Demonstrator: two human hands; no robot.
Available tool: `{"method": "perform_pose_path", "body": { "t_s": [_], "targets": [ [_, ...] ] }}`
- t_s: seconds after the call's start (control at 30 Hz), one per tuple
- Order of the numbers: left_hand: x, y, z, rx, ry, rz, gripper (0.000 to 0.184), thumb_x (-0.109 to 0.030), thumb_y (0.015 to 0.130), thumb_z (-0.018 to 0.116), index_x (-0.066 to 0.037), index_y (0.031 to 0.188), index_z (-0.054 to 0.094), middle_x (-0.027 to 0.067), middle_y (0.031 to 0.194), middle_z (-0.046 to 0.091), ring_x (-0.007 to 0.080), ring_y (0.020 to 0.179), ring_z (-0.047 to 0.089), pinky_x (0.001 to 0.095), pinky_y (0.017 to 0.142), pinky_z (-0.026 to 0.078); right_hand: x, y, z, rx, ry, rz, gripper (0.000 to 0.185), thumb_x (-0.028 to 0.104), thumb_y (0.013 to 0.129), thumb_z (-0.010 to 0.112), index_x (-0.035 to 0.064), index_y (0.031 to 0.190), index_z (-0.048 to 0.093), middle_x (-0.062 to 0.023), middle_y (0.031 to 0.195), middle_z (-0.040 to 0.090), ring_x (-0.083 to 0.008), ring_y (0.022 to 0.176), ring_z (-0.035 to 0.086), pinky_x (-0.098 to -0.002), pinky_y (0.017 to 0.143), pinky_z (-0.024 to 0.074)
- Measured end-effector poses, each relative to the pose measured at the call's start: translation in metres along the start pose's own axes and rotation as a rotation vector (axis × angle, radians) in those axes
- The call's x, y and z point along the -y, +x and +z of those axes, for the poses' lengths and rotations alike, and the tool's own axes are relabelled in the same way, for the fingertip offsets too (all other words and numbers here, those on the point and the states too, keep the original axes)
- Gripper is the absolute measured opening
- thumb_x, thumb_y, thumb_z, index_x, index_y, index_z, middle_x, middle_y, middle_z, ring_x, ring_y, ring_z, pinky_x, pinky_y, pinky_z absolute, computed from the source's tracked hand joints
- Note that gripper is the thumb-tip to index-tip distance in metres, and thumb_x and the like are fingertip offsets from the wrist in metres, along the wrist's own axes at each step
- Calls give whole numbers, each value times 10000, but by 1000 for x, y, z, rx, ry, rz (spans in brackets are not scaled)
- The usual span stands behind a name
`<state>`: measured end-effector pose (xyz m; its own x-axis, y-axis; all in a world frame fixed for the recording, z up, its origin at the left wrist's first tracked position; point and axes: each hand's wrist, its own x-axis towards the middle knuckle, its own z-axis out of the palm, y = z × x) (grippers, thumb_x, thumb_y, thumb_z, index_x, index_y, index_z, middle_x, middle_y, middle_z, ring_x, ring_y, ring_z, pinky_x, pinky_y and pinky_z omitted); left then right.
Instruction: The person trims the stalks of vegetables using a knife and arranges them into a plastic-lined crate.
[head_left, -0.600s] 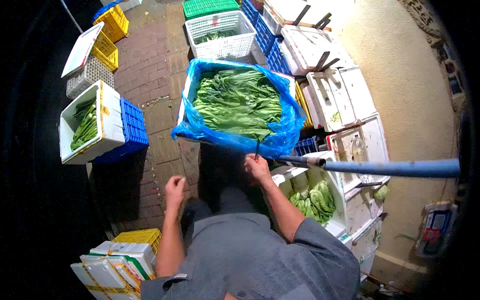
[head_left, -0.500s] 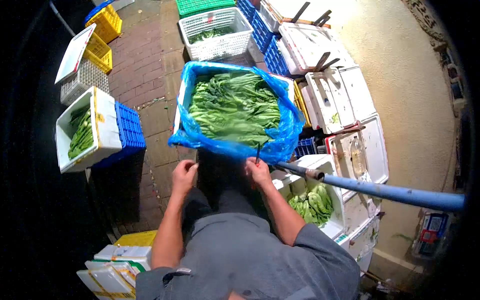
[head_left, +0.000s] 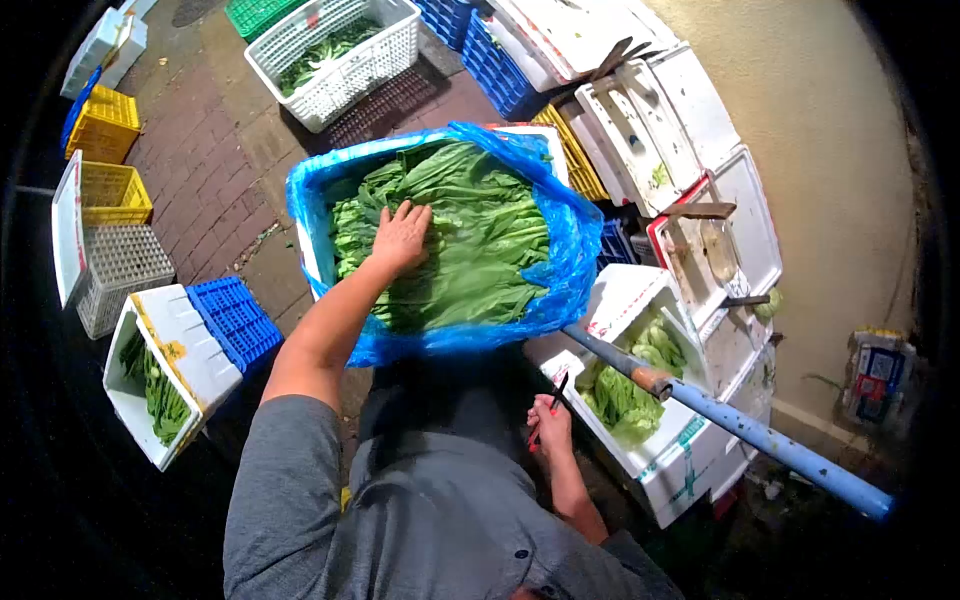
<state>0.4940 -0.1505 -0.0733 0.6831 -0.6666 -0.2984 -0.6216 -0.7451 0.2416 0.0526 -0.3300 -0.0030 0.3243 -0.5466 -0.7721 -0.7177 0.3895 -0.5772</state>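
Observation:
My left hand [head_left: 402, 238] lies on the leafy greens [head_left: 470, 235], its fingers spread over the left half of the pile. The greens fill a white foam box lined with a blue plastic bag [head_left: 580, 250], whose edges fold out over the rim. Lower down, beside my right thigh, my right hand [head_left: 553, 425] is closed around a small knife [head_left: 560, 388] with a dark blade pointing up and a red handle. Just right of that hand stands a foam box [head_left: 655, 470] of lettuce [head_left: 640, 395].
A blue pole [head_left: 770, 435] juts in from the right. Stacked foam boxes [head_left: 735, 200] line the wall. A white basket [head_left: 340, 75] with greens stands ahead. On the left are a tilted foam box [head_left: 165, 365], a blue crate [head_left: 235, 320] and yellow crates [head_left: 105, 125].
My left hand has moved up and forward onto the greens. My right hand has dropped back from the bag's edge with the knife. The view has shifted and turned.

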Motion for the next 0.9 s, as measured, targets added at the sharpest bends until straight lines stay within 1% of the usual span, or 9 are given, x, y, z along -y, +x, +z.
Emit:
{"method": "perform_pose_path", "body": {
  "t_s": [0.03, 0.07, 0.2, 0.33, 0.47, 0.57, 0.7, 0.73, 0.9],
  "targets": [
    [0, 0, -2, 24, 11, -12, 883, -342, 756, 803, -90, 1482, 368, 83, 1491, 442, 302, 1421, 346, 532, 1171, 258, -7, -2, 4, -2, -3, -7, 190, 114, 964, 608, -5, 1112, 598, -69, 772, 624, -126, 609, 581, -262, 584, 505],
    [4, -2, 0, -110, 56, 21, 861, -354, 747, 807, -81, 1456, 403, 93, 1340, 538, 294, 1295, 458, 512, 1114, 319, -13, -4, 10, -12, 20, 5, 188, 109, 964, 607, -2, 1116, 599, -68, 773, 625, -126, 605, 579, -261, 584, 505],
    [6, -12, 20, -166, -7, -83, 830, -357, 715, 822, -91, 1408, 452, 106, 1128, 592, 277, 1093, 538, 450, 933, 396, -18, -14, 28, -49, 66, 89, 187, 104, 965, 607, 4, 1122, 602, -68, 777, 631, -125, 597, 577, -262, 581, 505],
    [11, -19, 22, -68, -12, -88, 731, -303, 700, 808, -87, 1327, 500, 111, 1179, 581, 297, 1114, 532, 453, 941, 397, -1, -16, 46, -61, 40, 59, 210, 135, 963, 621, 2, 1125, 609, -71, 788, 641, -132, 615, 598, -271, 586, 513],
    [16, -18, 11, -405, 20, 76, 614, -191, 673, 765, -89, 1237, 545, 86, 1119, 601, 292, 1074, 571, 468, 887, 406, 2, -11, 48, -67, -8, 47, 225, 150, 966, 617, -2, 1132, 610, -72, 793, 649, -138, 618, 604, -276, 588, 510],
    [18, -23, 18, -200, -100, 4, 589, -184, 692, 747, -82, 1234, 542, 81, 1099, 614, 274, 1048, 586, 463, 889, 410, 5, -11, 50, -60, -25, 53, 232, 158, 968, 617, 1, 1139, 610, -71, 801, 650, -139, 621, 605, -276, 592, 508],
    [11, -32, 41, -242, -60, -83, 419, -148, 715, 705, -80, 1113, 593, 96, 937, 621, 277, 948, 593, 447, 825, 411, 6, -10, 53, -46, -1, 71, 234, 175, 968, 628, 7, 1130, 609, -68, 802, 651, -136, 625, 605, -275, 592, 504],
    [13, -36, 41, -291, -84, -43, 324, -148, 706, 704, -85, 1013, 620, 90, 923, 613, 289, 949, 589, 450, 834, 412, 6, -10, 54, -38, 7, 68, 232, 174, 968, 628, 7, 1128, 608, -68, 802, 650, -136, 626, 605, -275, 591, 504],
    [12, -38, 40, -366, -212, -49, 286, -116, 678, 712, -98, 945, 612, 108, 907, 619, 326, 918, 597, 457, 801, 460, 14, -10, 55, -59, -6, 67, 217, 160, 967, 623, 5, 1119, 608, -68, 804, 649, -134, 620, 603, -275, 588, 503]
  ]
}}
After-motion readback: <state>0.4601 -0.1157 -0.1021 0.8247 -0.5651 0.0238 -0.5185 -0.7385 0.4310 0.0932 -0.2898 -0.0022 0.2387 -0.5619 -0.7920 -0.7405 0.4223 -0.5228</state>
